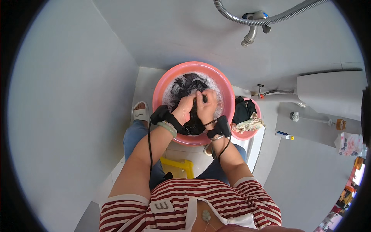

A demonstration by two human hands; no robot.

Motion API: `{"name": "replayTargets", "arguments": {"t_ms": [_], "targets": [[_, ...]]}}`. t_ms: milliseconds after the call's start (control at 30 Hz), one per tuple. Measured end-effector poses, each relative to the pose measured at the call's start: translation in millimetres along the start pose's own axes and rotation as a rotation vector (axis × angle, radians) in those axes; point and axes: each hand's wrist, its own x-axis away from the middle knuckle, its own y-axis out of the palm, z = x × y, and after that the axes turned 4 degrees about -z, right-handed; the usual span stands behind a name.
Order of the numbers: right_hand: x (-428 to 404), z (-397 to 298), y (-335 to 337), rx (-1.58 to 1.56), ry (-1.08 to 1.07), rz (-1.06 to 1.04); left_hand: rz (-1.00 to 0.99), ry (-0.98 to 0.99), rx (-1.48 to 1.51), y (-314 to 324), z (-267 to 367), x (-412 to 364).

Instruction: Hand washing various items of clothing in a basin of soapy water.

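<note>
A large pink plastic basin (158, 92) stands on the floor before me, holding sudsy water (215, 84). Soaked black cloth (189, 84) fills its middle, partly under the foam. My left hand (184, 109) grips a bunch of this cloth, fingers pointing toward the other hand. Close beside it, my right hand (207, 105) has its fingers curled around a fold of the same cloth. The two hands nearly meet over the basin. Some of the cloth is hidden beneath them.
A smaller pink basin (245, 135) with dark and pale floral cloth sits at right, by a white raised edge (256, 148). A wall tap (252, 33) and metal hose (278, 19) are above. A toilet brush (294, 116), a tube (284, 135) and a yellow stool (185, 166) also show.
</note>
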Motion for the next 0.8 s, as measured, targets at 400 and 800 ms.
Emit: {"name": "replayTargets", "arguments": {"t_ms": [400,800], "targets": [[-19.2,-1.5,-34.4,-0.017,-0.115,-0.396,-0.093,-0.028,0.128,2.6,47.4,8.9],[-52.7,-40.3,-74.4,-1.464,0.815,0.023,-0.646,-0.111,0.008,-4.7,18.6,1.7]]}}
